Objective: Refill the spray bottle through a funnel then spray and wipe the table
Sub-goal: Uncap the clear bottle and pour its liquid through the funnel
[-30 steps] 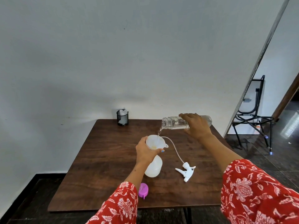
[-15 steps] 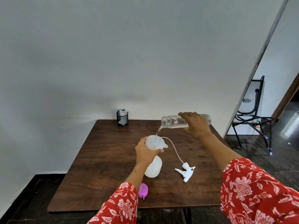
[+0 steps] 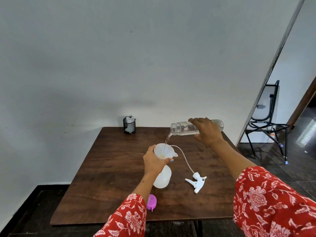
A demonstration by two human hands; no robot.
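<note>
No legible text or labels anywhere (clear bottle (image 3: 183,128) included)

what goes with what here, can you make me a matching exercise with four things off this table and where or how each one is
Things:
1 clear bottle
2 funnel
3 trigger sprayer
4 purple cap

States:
a lying on the table, tube attached
b tipped sideways, pouring
c near the front edge
d seated in the white bottle's neck

Pairs: 1-b, 2-d, 3-a, 4-c
</note>
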